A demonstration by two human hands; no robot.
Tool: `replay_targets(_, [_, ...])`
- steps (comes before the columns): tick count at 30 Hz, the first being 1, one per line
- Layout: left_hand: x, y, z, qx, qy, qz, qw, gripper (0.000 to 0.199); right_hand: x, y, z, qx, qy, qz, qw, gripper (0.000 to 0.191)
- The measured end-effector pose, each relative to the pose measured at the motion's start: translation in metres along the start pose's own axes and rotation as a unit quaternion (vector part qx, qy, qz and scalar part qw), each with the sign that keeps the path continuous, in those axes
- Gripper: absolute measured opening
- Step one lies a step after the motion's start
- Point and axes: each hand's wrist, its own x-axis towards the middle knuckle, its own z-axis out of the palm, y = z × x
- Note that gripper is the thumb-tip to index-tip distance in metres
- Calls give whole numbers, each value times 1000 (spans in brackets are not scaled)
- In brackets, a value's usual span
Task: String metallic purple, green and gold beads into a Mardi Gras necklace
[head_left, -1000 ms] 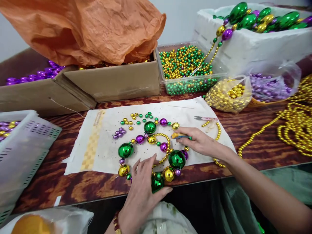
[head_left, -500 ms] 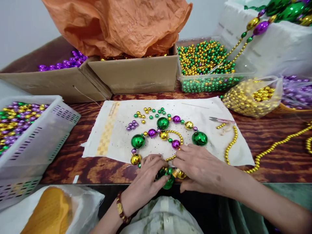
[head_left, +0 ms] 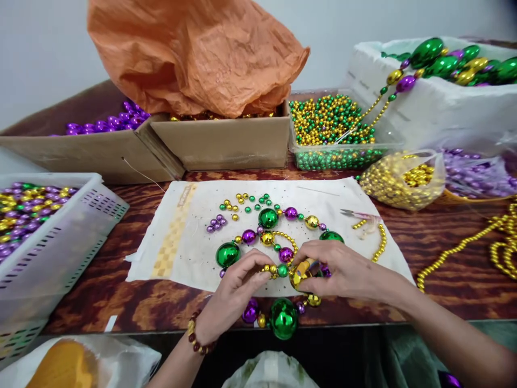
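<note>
A bead necklace [head_left: 268, 217] of green, purple and gold balls lies looped on a white cloth [head_left: 189, 242]. My left hand [head_left: 234, 293] pinches the strand at a few small gold and green beads, lifted just above the cloth. My right hand [head_left: 343, 269] grips a gold ball of the same strand, with a small yellow-orange object between its fingers. A large green ball [head_left: 284, 318] of the necklace hangs at the table's front edge below both hands. Loose small beads [head_left: 238, 203] lie on the cloth beyond the loop.
A white basket [head_left: 60, 242] of mixed beads stands at left. Two cardboard boxes [head_left: 226, 140] under orange paper [head_left: 194, 54], a clear tub [head_left: 335, 126] of beads, bead bags [head_left: 398, 180] and a white box [head_left: 436, 102] line the back. Scissors [head_left: 355, 215] and gold strands [head_left: 460, 248] lie right.
Both hands rose from the table's front edge and now pinch the strand above the cloth. The large green ball slid down to the edge; the view shifted slightly.
</note>
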Motion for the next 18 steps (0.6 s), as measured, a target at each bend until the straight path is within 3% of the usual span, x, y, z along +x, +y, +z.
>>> replay_targets(5, [13,6,9,-119,62,5,991,23,12,5,-3,206,-23,36,978,19])
replay_targets(8, [19,6,17,-178,106,-18,978,23,17,6,-1,270,-15,30,962,17])
replay_targets(14, [26,7,27,-302,167,-41,938,22,15,-2,-9,274,24,2,961,16])
replay_targets(18, [27,11,32,-346,159,-54,923,20,17,-5,-19,152,99,-11,983,28])
